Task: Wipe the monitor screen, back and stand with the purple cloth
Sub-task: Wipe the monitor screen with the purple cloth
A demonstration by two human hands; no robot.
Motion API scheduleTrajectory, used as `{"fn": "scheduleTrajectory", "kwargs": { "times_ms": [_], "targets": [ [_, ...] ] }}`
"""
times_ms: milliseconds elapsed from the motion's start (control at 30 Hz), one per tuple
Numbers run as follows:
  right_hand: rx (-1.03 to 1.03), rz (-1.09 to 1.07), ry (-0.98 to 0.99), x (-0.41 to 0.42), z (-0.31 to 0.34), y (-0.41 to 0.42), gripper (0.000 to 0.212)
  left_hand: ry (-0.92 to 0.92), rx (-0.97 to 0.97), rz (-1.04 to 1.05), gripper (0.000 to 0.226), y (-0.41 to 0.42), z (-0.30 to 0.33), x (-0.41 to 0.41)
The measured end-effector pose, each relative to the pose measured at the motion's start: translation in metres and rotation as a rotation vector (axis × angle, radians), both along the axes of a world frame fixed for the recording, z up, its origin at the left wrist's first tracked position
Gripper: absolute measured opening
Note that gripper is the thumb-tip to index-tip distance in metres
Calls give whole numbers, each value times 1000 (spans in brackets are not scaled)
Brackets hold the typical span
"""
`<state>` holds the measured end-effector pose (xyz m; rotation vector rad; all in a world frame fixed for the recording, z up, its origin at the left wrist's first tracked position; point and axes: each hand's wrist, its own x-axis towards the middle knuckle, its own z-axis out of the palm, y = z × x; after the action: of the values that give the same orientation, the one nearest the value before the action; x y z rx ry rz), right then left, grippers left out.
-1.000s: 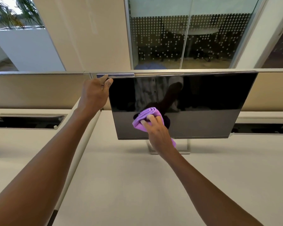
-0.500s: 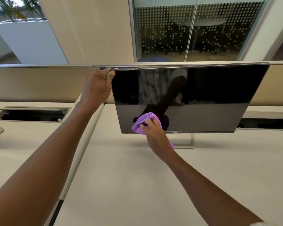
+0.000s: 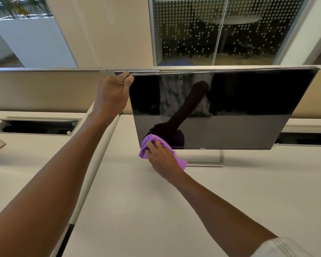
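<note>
At the lower-left corner of the black flat-panel monitor (image 3: pixel 230 108), the right hand (image 3: pixel 162 160) grips the bunched purple cloth (image 3: pixel 150 140) against the screen edge. Left hand (image 3: pixel 111 95) clasps the top-left corner. Bare cream desk surface (image 3: pixel 137 210) lies in front.

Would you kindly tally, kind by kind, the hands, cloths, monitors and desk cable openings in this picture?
Hands: 2, the left hand at the monitor's top corner and the right hand gripping the cloth
Purple cloth: 1
Monitor: 1
Desk cable openings: 2, left opening and right opening
Total: 6
</note>
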<state>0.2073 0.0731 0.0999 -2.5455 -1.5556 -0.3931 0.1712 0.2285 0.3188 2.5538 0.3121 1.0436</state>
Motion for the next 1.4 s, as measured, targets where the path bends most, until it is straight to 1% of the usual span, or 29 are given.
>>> {"fn": "scheduleTrajectory", "kwargs": {
  "times_ms": [33,100,167,267,367,500,633,733,833,967,1033,1100,1167,1300,1400],
  "targets": [
    [37,-36,-9,-1,5,-1,22,-1,-12,-5,40,0,0,0],
    [127,-74,-26,-3,19,7,23,2,-43,-7,43,-1,0,1],
    [164,-40,-29,-5,32,21,26,3,-46,-7,46,0,-1,2],
    [101,19,-49,-7,34,31,29,14,-38,-13,46,1,0,1],
    [26,36,-58,-7,22,18,27,17,-20,-20,45,1,0,1],
    [60,19,-5,6,2,-13,28,-7,-35,6,43,0,0,1],
    [91,-65,33,21,-7,-49,33,-28,-58,-14,42,-3,0,-1],
    [131,-162,28,30,-8,-73,42,-20,-60,-34,40,-4,1,-2],
    [242,-295,70,33,-10,-99,49,-8,-59,-40,36,-4,2,-3],
    [422,-477,221,32,-14,-101,51,2,-48,-39,36,-4,1,-4],
    [462,-448,243,27,-15,-88,43,-1,-60,-31,40,-4,1,-1],
    [455,-353,247,20,-15,-69,38,-15,-85,-15,44,-4,0,2],
    [411,-267,247,10,-17,-46,38,-19,-81,12,46,-3,0,3],
    [315,-118,218,-10,-16,2,29,-18,-82,11,46,-3,-1,2],
    [259,-94,215,-16,-10,24,27,-18,-67,6,45,-2,-1,2]
  ]
}}
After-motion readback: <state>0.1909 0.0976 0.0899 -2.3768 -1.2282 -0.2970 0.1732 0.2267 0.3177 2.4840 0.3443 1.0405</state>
